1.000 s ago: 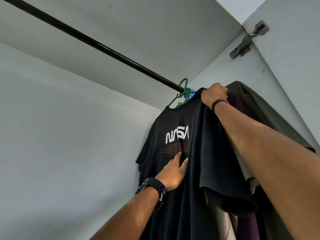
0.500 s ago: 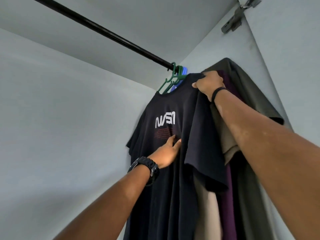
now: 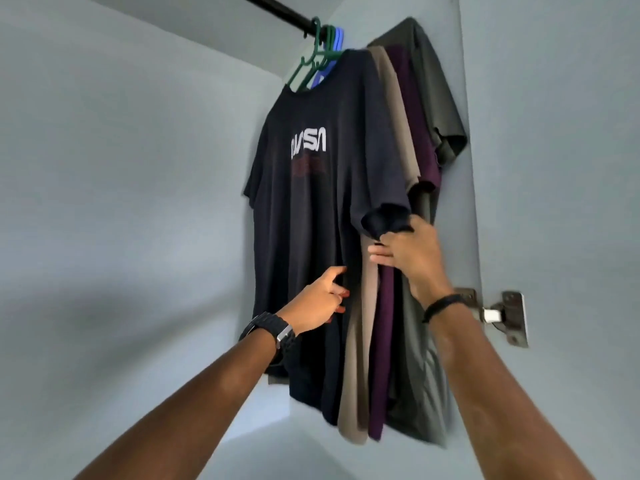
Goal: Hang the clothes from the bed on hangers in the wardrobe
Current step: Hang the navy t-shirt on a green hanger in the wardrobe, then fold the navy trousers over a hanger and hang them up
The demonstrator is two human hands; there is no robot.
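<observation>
A dark navy NASA T-shirt hangs on a green hanger from the black wardrobe rail. Behind it hang a tan shirt, a purple shirt and an olive-grey shirt, with a blue hanger showing at the rail. My left hand touches the navy shirt's front at mid height with loosely bent fingers. My right hand sits just under the navy shirt's right sleeve, fingers straight against the shirts behind it.
The grey wardrobe back wall fills the left side. The right side panel carries a metal door hinge beside my right wrist. A lit patch of the wardrobe's lower surface shows below the shirts.
My right hand let go of the navy shirt's shoulder and dropped down to its sleeve. My left hand slid lower on the shirt front. The camera tilted downward.
</observation>
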